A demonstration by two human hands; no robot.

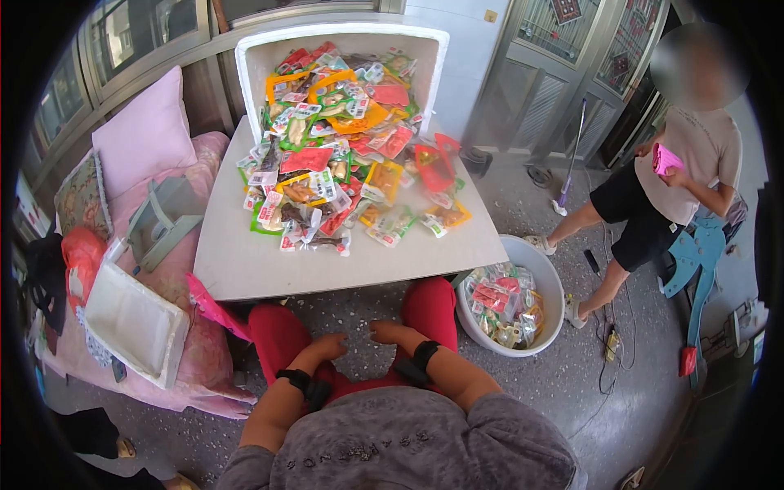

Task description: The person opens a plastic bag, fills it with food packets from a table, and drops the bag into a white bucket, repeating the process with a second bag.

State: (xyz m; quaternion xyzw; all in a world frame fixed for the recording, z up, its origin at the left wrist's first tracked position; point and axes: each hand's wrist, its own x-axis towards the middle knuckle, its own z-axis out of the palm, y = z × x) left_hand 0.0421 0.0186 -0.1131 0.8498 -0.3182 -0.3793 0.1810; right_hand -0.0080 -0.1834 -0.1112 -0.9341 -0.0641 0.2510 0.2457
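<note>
My left hand [331, 346] is above my lap beside my left thigh, its fingers curled in and nothing visible in them. Close to it, apart by a small gap, my right hand [385, 331] is also loosely closed near the inside of my right thigh, with no object showing. Neither hand touches the table [359, 273] in front of me. On that table lies a large heap of small plastic food packets [318, 163], red, orange, green and clear. They spill from a white foam box [343, 34] tipped on its side at the far edge.
At my right stands a white tub [552, 314] holding more packets. A bed [214, 359] on the left bears a foam lid [135, 322] and a pink pillow [147, 118]. A person [682, 159] at right holds something pink. Cables [611, 351] and a mop [572, 163] are on the floor.
</note>
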